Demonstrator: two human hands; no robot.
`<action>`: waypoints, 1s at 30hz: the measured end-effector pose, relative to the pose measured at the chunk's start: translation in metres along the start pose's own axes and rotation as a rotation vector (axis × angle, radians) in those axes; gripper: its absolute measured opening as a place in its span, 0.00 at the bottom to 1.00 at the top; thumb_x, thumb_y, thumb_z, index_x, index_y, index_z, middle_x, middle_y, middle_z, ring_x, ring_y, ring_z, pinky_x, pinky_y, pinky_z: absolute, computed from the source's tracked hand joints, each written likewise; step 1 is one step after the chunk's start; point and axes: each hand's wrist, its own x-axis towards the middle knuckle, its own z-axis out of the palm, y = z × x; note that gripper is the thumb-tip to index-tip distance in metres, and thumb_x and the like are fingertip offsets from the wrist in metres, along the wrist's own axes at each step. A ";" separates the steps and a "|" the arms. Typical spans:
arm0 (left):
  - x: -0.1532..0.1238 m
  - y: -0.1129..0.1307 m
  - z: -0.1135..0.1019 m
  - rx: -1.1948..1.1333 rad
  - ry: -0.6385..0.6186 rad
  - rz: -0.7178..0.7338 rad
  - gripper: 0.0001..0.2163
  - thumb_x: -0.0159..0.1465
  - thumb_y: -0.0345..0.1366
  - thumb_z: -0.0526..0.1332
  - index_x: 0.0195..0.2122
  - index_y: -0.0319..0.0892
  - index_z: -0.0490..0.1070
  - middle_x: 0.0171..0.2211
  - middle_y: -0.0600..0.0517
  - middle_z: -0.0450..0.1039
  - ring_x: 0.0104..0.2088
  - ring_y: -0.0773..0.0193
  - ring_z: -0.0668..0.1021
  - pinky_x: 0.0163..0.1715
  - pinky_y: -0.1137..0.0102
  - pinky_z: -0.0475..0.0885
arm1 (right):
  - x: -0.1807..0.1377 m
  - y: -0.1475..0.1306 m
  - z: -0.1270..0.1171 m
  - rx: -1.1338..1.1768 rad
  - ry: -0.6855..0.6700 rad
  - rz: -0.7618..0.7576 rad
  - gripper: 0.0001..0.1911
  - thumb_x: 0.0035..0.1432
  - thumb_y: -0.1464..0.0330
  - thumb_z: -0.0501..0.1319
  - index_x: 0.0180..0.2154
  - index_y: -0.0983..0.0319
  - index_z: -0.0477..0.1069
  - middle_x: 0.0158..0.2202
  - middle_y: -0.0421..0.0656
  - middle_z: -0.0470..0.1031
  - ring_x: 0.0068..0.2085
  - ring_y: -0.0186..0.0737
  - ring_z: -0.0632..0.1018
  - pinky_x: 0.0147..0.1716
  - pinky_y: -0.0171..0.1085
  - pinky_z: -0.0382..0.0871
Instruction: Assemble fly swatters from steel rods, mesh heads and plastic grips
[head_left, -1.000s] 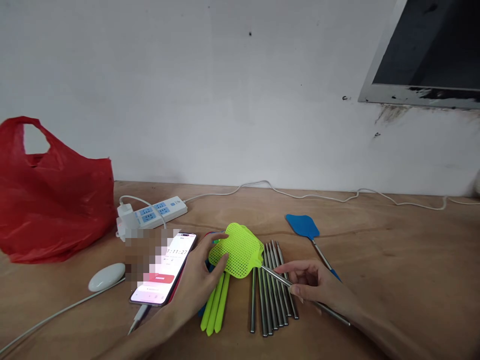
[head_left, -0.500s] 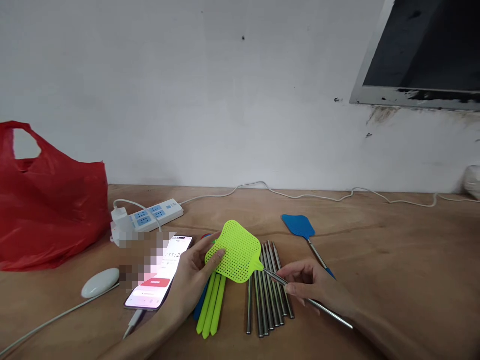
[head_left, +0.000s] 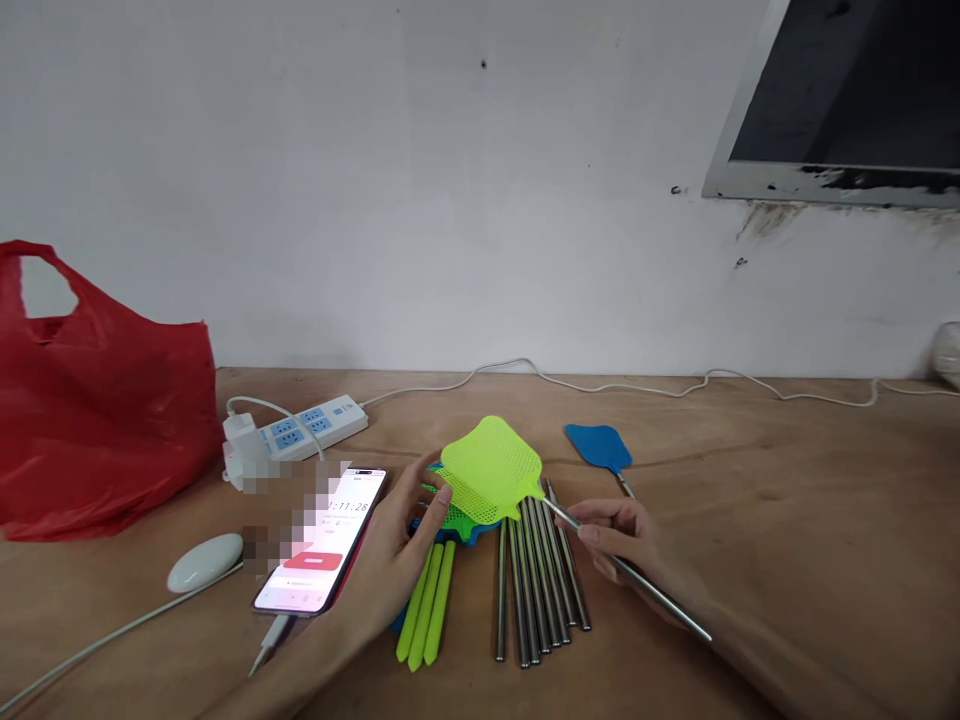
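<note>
While the right hand pinches the steel rod of the green swatter head between thumb and fingertips, the whole thing sits lifted off the table, just below center of the frame. Its long axis runs diagonally: mesh head up and left of the grip, free end of the rod poking out down and right past the wrist. So the head lies away from the holding hand, toward the other one.

The left hand is the nearer one to that head. Fingers are loosely spread, not holding anything, tips resting on the stack of spare heads right underneath the lifted one. Below that stack lie green handles, and a row of bare steel rods sits between the two hands. Phone is left of center, blue swatter further right.
</note>
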 end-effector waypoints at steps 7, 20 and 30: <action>-0.003 -0.006 -0.002 0.806 -0.236 0.116 0.15 0.66 0.40 0.53 0.23 0.44 0.64 0.20 0.53 0.70 0.22 0.60 0.72 0.24 0.68 0.53 | 0.004 -0.006 -0.001 0.182 0.192 -0.034 0.22 0.45 0.56 0.75 0.38 0.64 0.79 0.15 0.34 0.66 0.14 0.23 0.57 0.14 0.28 0.43; -0.010 0.002 0.006 0.956 -0.448 0.013 0.15 0.64 0.42 0.55 0.22 0.44 0.71 0.24 0.50 0.79 0.29 0.54 0.80 0.25 0.66 0.54 | 0.003 -0.001 -0.002 0.195 0.132 0.025 0.20 0.42 0.59 0.77 0.29 0.61 0.71 0.18 0.33 0.67 0.17 0.25 0.60 0.14 0.28 0.48; -0.014 0.005 0.008 0.910 -0.439 0.012 0.09 0.57 0.37 0.58 0.22 0.44 0.71 0.24 0.50 0.77 0.28 0.55 0.78 0.25 0.67 0.55 | -0.003 -0.005 0.002 0.005 -0.023 0.094 0.24 0.38 0.62 0.78 0.23 0.61 0.63 0.19 0.30 0.59 0.19 0.24 0.55 0.17 0.29 0.42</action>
